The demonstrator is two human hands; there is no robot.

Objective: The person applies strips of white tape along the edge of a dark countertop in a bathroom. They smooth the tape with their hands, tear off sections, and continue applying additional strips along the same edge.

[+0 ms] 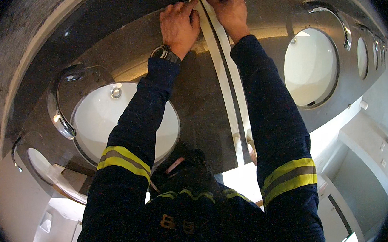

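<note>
Two pale strips of masking tape (216,59) run side by side along the dark countertop (198,116), with a narrow dark seam (233,90) between them. At the far end, against the back edge, my left hand (180,27) has its fingers bent, the fingertips at the top of the left strip. A dark watch is on that wrist. Just across the seam, my right hand (229,13) is curled with its fingers pinched at the top of the right strip. Its fingertips are partly hidden, and both arms reach far forward.
A white oval basin (96,115) with a curved chrome faucet (56,110) lies left of the tape. Another basin (308,76) and faucet (345,29) are on the right, with several more beyond. The back wall (25,39) rises behind the counter.
</note>
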